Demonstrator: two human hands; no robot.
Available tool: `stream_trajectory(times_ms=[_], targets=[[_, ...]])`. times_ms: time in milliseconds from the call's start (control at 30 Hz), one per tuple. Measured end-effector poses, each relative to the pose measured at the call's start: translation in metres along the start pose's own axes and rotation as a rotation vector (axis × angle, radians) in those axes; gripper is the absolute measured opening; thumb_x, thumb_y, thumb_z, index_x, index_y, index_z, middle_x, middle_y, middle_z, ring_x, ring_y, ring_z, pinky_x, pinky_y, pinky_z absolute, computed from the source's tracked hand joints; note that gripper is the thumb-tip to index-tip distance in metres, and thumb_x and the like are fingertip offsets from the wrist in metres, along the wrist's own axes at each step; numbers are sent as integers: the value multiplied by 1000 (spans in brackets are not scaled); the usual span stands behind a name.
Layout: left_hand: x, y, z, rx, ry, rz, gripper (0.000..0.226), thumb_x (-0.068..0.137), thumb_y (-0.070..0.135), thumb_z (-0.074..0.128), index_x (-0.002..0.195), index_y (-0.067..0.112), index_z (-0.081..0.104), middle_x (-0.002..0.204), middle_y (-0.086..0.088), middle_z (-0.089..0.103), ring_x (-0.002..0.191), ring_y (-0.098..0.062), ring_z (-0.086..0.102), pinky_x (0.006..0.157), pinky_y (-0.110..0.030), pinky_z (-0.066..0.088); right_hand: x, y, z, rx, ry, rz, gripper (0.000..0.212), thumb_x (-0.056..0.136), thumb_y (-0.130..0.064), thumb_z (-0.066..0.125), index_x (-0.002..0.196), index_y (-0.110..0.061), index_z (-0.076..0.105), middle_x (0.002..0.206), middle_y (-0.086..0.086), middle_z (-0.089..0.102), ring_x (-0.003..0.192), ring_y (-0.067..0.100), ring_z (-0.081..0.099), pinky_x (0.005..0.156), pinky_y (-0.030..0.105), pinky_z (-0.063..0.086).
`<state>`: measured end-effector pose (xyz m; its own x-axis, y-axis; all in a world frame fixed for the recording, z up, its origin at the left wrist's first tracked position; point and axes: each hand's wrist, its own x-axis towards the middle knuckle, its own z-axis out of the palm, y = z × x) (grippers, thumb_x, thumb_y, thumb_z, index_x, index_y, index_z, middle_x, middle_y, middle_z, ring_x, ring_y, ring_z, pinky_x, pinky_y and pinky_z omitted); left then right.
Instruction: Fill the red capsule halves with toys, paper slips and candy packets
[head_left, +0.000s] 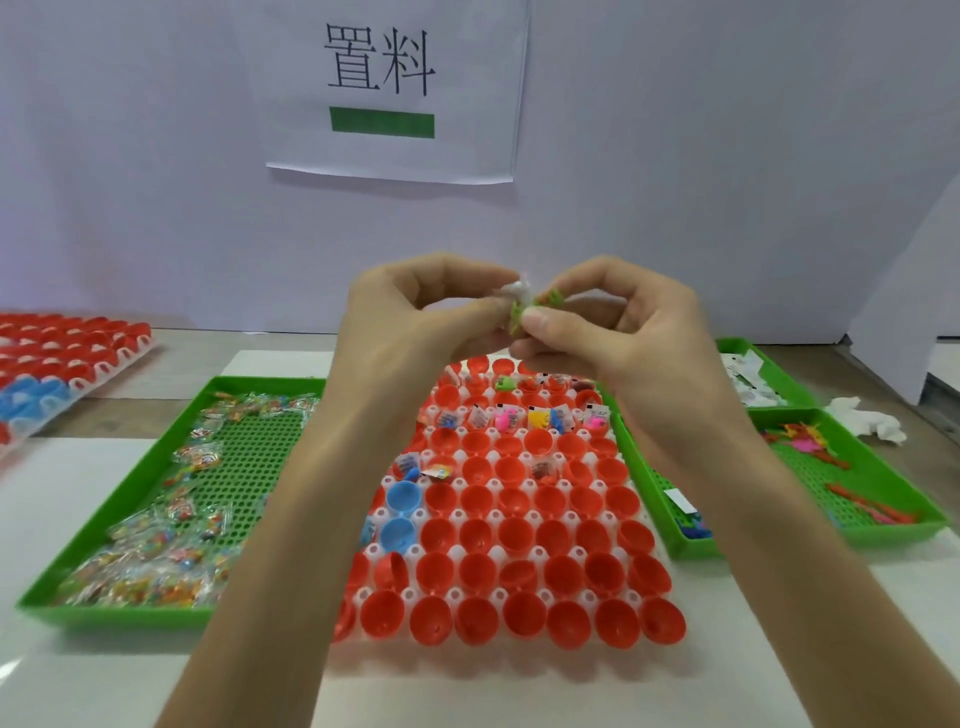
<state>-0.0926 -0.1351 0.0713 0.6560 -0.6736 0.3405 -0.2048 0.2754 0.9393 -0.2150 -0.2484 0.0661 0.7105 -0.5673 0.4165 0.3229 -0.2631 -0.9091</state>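
Left hand (410, 317): fingers curling in, pinching a green toy (517, 312) at the fingertips.
Right hand (623, 332): thumb and forefinger pinching the same green toy from the other side; both hands are meeting above the far end of the rack.
White scrap (511, 290): showing just above the toy; cannot tell which hand is holding it.
Red capsule halves (519, 538): sitting open side up in a white rack (456, 593) at table centre, below the hands; several in the far rows are holding toys and slips.
Blue capsule halves (402, 496): two sitting at the rack's left edge.
Candy packets (171, 519): lying in the green tray (114, 616) left of the rack.
Loose toys (810, 441): lying in the right green tray (883, 535).
Paper slips (748, 379): lying in the far right tray (737, 344).
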Motion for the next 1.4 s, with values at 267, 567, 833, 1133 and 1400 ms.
stream_trajectory(times_ms=[267,567,833,1133,1400], targets=[[4,15,-34,258,-167,52,11,87,11,73,93,19,79,91,1,79,87,-18,76,81,-31,61,11,0,15,-301,7,56,17,76,-26,84,80,-13,74,72,1,73,70,14,70,68,28,58],[9,1,-32,292,-100,92,17,83,2,76,95,14,74,80,-2,78,72,-19,77,67,-24,61,11,14,12,-296,-11,40,23,78,-25,83,100,-22,76,90,-9,77,85,5,73,79,23,59],[12,-9,-38,511,-115,-138,22,88,18,76,109,20,70,93,4,76,71,-11,75,64,-24,62,15,40,6,-576,-121,21,8,77,-18,86,83,-20,81,73,-10,76,70,2,71,72,19,58],[12,2,-68,421,51,-98,20,94,19,68,114,18,69,106,1,73,75,-16,77,75,-33,62,17,86,19,-980,-423,118,4,83,-18,80,86,-21,81,80,-13,73,69,-4,64,68,12,51],[15,-1,-66,406,3,-82,18,94,20,68,111,19,70,104,1,73,74,-15,76,71,-27,63,13,97,30,-1038,-401,121,19,81,-17,81,74,-30,69,76,-15,67,70,-2,60,67,14,47]])
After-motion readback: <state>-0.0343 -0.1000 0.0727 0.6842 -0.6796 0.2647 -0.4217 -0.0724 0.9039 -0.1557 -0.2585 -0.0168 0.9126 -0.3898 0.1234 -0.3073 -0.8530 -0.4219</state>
